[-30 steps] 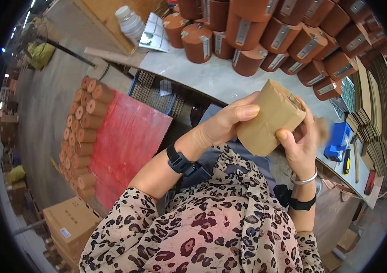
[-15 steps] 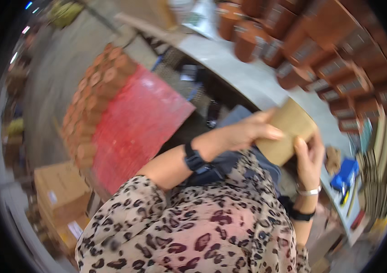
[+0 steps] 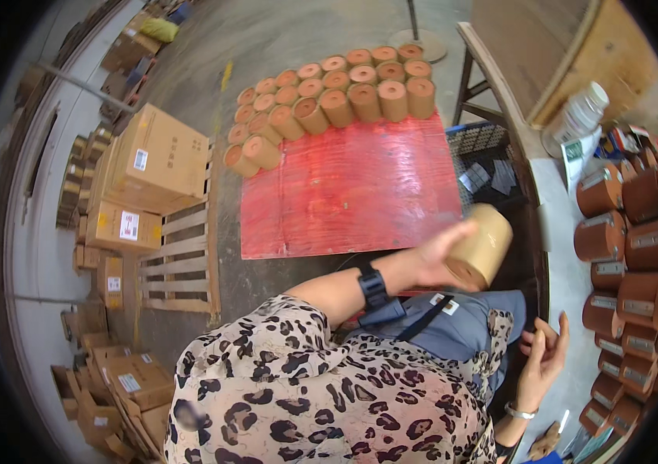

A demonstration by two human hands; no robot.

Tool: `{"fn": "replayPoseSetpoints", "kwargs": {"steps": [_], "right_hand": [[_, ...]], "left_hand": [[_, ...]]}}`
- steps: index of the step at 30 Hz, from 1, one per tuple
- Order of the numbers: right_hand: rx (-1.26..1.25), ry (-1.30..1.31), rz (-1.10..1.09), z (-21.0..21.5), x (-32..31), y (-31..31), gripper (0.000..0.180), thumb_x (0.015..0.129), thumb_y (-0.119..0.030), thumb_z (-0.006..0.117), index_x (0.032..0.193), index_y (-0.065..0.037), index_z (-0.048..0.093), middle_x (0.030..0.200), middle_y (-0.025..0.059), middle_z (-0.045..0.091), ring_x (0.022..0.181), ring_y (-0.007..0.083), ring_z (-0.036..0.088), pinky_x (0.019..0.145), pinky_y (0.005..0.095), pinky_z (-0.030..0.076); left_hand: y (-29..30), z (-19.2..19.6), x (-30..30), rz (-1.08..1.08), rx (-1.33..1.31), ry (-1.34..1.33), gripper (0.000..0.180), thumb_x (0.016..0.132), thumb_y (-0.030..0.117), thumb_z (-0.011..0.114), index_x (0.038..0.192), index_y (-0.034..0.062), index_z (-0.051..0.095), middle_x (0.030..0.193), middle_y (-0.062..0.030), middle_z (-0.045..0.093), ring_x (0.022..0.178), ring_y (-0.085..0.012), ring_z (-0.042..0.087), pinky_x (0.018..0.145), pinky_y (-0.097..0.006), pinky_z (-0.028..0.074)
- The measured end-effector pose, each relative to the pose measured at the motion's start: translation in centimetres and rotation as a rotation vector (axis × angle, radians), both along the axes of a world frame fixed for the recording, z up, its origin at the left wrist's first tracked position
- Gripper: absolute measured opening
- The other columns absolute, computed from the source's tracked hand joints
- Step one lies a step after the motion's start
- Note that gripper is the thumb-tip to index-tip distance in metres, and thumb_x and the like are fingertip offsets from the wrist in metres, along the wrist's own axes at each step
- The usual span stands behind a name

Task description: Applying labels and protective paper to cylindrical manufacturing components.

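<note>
My left hand [image 3: 445,251] is closed round a terracotta cylinder wrapped in brown card [image 3: 483,247]. It is held tilted in the air, right of a red board, and its lower end shows a reddish-brown face. My right hand [image 3: 543,359] is by the edge of the grey worktable [image 3: 559,278], fingers apart and holding nothing. On the far part of the red board [image 3: 344,193] stand several rows of wrapped cylinders [image 3: 334,108], each with a reddish top, many with a hole in the middle. Bare terracotta cylinders with pale labels [image 3: 599,236] are stacked on the worktable at the right.
Cartons [image 3: 155,158] sit on a wooden pallet [image 3: 178,267] at the left. A dark plastic crate [image 3: 483,155] lies between the red board and the worktable. A clear bottle with a white cap [image 3: 576,116] stands at the table's far end.
The view has swung left, toward the red board. My right hand has let go of the wrapped cylinder, which my left hand alone now holds near the board.
</note>
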State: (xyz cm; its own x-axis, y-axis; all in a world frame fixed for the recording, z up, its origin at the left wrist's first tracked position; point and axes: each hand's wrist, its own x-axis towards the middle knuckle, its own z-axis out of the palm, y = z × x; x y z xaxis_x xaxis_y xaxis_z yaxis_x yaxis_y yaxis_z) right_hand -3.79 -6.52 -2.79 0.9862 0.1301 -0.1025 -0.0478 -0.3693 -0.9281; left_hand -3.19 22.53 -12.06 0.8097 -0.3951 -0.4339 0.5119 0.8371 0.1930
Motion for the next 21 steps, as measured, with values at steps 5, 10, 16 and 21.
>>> {"fn": "replayPoseSetpoints", "kwargs": {"steps": [5, 10, 16, 21], "right_hand": [[-0.128, -0.019, -0.107, -1.0, 1.3, -4.1, 0.051, 0.102, -0.014, 0.057, 0.149, -0.001, 0.042, 0.106, 0.007, 0.066, 0.083, 0.0117, 0.063, 0.071, 0.0221, 0.05], [-0.216, -0.047, -0.084, -2.2, 2.7, -7.5, 0.048, 0.104, -0.018, 0.055, 0.148, -0.003, 0.042, 0.106, 0.0069, 0.069, 0.079, 0.0098, 0.063, 0.068, 0.0205, 0.05], [-0.332, -0.037, -0.101, -2.9, 4.0, -8.7, 0.046, 0.104, -0.018, 0.055, 0.146, -0.002, 0.045, 0.102, 0.0057, 0.068, 0.074, 0.0086, 0.062, 0.065, 0.0213, 0.051], [-0.295, -0.034, -0.105, -3.1, 4.6, -9.3, 0.045, 0.103, -0.017, 0.057, 0.145, -0.002, 0.047, 0.1, 0.0044, 0.065, 0.071, 0.0074, 0.059, 0.064, 0.0209, 0.05]], "left_hand": [[16.3, -5.6, -3.5, 0.561, 0.223, 0.313, 0.073, 0.088, 0.057, 0.063, 0.143, 0.0132, 0.046, 0.138, -0.0171, 0.053, 0.126, -0.0358, 0.052, 0.101, -0.061, 0.045], [29.8, -8.5, -7.9, 0.907, 0.304, 0.439, 0.062, 0.09, 0.06, 0.058, 0.134, 0.0173, 0.053, 0.132, -0.0133, 0.056, 0.118, -0.0331, 0.054, 0.095, -0.054, 0.048], [38.1, -9.5, -9.1, 0.977, 0.371, 0.483, 0.056, 0.091, 0.059, 0.052, 0.127, 0.0164, 0.057, 0.127, -0.0129, 0.059, 0.111, -0.0338, 0.057, 0.089, -0.05, 0.051], [40.0, -10.1, -8.5, 1.128, 0.296, 0.522, 0.062, 0.09, 0.064, 0.051, 0.128, 0.0154, 0.052, 0.126, -0.0162, 0.057, 0.107, -0.0367, 0.058, 0.082, -0.053, 0.054]]}}
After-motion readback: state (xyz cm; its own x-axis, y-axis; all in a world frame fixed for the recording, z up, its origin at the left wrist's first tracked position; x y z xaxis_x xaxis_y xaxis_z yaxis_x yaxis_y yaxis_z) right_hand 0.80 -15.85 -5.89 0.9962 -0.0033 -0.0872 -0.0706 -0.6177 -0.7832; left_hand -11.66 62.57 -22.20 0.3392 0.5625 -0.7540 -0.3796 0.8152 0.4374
